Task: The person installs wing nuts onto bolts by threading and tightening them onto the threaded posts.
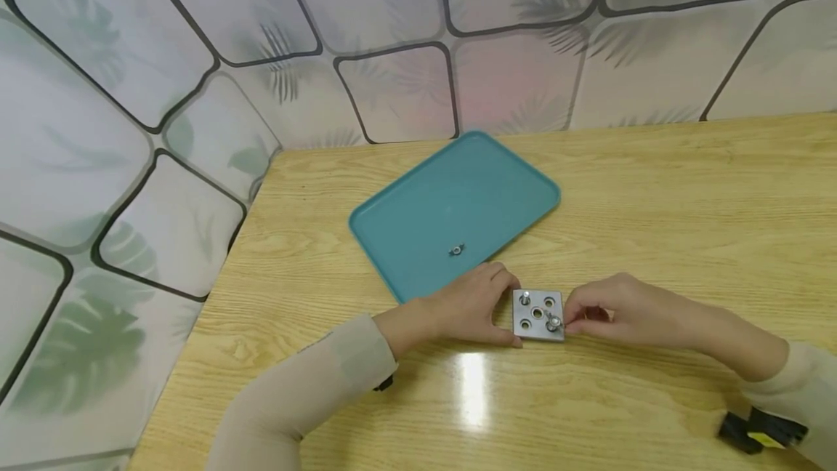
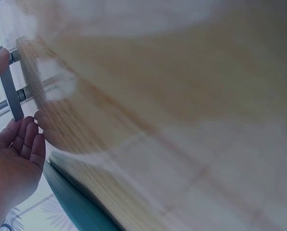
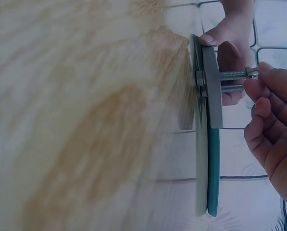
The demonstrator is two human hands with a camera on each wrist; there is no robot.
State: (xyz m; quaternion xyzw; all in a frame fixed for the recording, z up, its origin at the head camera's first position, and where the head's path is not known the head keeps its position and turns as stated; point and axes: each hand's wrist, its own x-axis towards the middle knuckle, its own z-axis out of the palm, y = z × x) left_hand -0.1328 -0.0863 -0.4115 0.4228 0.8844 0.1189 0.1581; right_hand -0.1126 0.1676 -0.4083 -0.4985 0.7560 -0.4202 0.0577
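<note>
A square metal plate [image 1: 539, 333] with several holes lies flat in the head view, two bolts standing up through it. My left hand [image 1: 467, 307] grips its left side between thumb and fingers; the left wrist view shows fingertips on opposite edges of the plate [image 2: 9, 91]. At the plate's lower right, my right hand [image 1: 628, 311] is at a small wing nut [image 1: 553, 323] on one bolt. In the right wrist view, thumb and finger of the right hand [image 3: 278, 115] pinch the nut [image 3: 251, 72] at the threaded bolt's tip [image 3: 233, 75]. Bolt heads [image 3: 201, 78] show under the plate.
A teal tray [image 1: 451, 202] lies on the wooden table [image 1: 686, 202] behind and left of the plate. One loose wing nut [image 1: 456, 249] rests in it, near its front edge. A patterned wall covering [image 1: 516, 78] borders the table's back and left.
</note>
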